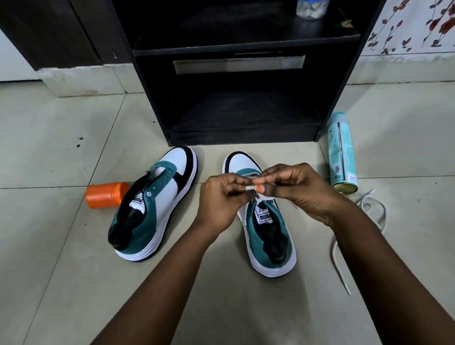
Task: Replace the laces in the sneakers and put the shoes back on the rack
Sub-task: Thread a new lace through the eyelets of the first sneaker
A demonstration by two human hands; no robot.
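A: Pale tiled floor (52, 265), black open wooden shoe rack (239, 46) against the wall, both shelves without shoes.

B: Shoes?

A: Left white-teal-black sneaker (153, 204) unlaced, eyelets bare. Right matching sneaker (268, 239) under the hands. Left hand (217, 197) and right hand (300, 186) both pinch a white lace end (250, 188) above its eyelets.

B: Progress?

A: Early, by the look. Loose white lace (358, 217) lies beside a teal spray can (341, 152). Lacing and racking both remain.
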